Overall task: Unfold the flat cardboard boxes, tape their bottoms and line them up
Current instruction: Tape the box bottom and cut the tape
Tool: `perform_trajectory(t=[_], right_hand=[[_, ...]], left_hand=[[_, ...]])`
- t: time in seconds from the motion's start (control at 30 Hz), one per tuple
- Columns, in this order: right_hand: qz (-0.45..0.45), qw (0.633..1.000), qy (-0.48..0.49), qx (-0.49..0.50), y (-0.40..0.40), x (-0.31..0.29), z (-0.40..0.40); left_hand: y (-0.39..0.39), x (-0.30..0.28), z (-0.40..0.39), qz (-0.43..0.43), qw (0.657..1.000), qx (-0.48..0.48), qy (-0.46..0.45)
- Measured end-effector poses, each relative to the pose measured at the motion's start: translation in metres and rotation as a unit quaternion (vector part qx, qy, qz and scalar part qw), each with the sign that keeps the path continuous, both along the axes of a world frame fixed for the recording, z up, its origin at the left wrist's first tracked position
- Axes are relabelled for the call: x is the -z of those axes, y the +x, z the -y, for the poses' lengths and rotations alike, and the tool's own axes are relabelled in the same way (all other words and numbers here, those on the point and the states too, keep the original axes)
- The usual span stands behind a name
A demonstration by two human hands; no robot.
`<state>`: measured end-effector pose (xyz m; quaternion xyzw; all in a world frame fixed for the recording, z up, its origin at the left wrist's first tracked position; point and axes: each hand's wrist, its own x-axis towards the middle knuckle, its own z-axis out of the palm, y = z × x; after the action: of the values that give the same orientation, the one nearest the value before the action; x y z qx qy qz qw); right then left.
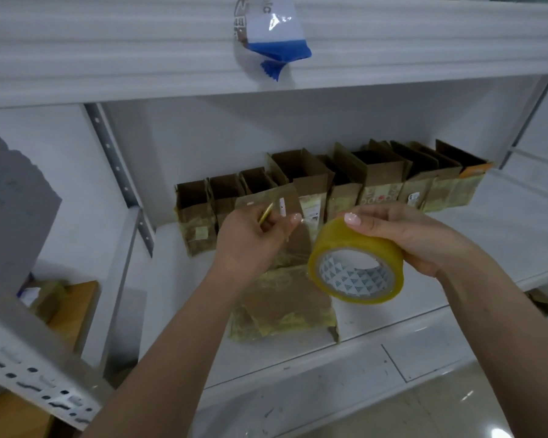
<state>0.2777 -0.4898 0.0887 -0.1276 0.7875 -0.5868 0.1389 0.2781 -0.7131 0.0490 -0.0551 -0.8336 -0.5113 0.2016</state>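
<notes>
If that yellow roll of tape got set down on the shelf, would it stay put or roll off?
On its flat side the tape roll would probably stay. On its round edge it would likely roll along the smooth white shelf. It looks stiff and light, since the right hand grips it alone.

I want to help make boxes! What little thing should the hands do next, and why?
Probably pull the tape's loose end down onto the cardboard box lying on the shelf. The right hand grips the tape roll, and the left hand seems to pinch its end just above the box.
</notes>
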Motion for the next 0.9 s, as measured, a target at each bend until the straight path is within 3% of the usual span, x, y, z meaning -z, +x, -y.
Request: perform_trajectory(t=[0.2, 0.4, 0.6, 0.9], right_hand=[[0.019, 1.0, 0.005, -0.002, -0.001, -0.004, -0.015], [-0.074, 0.983, 0.164, 0.031, -0.003, -0.012, -0.004], [-0.106, 0.974, 0.201, 0.019, -0.004, -0.021, 0.012], [-0.075, 0.975, 0.206, 0.022, -0.017, -0.008, 0.015]], left_hand=[[0.011, 0.019, 0.058, 0.025, 0.993, -0.11, 0.041], [0.027, 0.051, 0.076, 0.028, 0.987, -0.152, 0.038], [0.028, 0.071, 0.082, 0.029, 0.984, -0.162, 0.064], [0.021, 0.089, 0.082, 0.058, 0.982, -0.147, 0.104]])
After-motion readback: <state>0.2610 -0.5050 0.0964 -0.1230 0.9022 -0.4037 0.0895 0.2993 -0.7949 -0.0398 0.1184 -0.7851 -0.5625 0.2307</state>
